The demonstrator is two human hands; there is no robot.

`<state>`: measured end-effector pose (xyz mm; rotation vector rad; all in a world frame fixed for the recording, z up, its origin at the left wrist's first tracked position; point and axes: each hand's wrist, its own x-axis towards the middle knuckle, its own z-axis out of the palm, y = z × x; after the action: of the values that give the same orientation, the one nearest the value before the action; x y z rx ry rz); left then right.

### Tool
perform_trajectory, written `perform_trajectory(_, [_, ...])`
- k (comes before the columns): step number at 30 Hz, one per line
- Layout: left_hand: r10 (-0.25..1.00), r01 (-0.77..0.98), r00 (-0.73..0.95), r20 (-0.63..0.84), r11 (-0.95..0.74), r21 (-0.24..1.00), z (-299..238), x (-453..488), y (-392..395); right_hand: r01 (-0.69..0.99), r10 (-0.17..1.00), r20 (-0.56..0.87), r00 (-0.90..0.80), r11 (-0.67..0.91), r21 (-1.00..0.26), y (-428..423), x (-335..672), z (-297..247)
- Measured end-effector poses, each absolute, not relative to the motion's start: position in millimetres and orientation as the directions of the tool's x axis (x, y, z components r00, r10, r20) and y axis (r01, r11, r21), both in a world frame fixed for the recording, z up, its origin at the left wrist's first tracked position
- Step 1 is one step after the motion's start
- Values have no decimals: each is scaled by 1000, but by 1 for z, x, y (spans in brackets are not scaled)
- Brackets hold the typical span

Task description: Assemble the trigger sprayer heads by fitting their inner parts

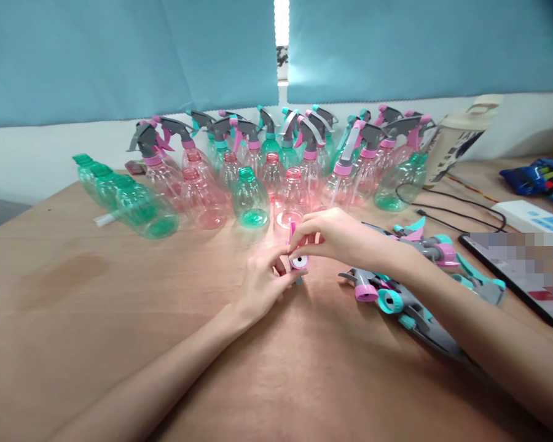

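Note:
My left hand (268,281) is closed around a spray head (299,261) with a pink collar. The collar's round white underside, with a dark hole in its middle, faces me. From above, my right hand (322,236) pinches at the collar's edge, fingertips close to those of my left. Whether a small part sits in that pinch is hidden. A pink trigger piece sticks up behind the fingers. Just beyond stands an open pink bottle (289,199), and an open green bottle (251,199) is to its left.
Loose grey, pink and turquoise spray heads (389,301) lie in a pile under my right forearm. Bottles with spray heads fitted (311,156) line the back. Green bottles (142,209) stand at left. A phone (511,276), a black cable (470,205) and a tumbler (456,141) are right.

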<state>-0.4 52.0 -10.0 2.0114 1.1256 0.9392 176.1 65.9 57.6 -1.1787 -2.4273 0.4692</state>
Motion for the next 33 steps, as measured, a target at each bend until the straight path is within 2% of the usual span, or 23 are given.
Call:
perform_trajectory(5, [891,415,366,270,-416,809,-12,0,51,690,830,225,-510,551,-469,59,183,74])
perform_trajectory(12, [878,464,388,279,-448,764,-11,-1,51,741,830,21,-557,509,-438,54,176,74])
perform_trajectory(19, [876,473,407,257,-443,762,-7,0,50,751,830,62,-554,531,-392,55,177,64])
perform_trajectory(24, [864,474,420,277,-469,745,-6,1,50,776,827,37,-561,541,-324,52,178,66])
perform_trajectory(33, [855,433,425,297,-479,763,-8,0,51,769,835,29,-549,518,-375,50,176,65])
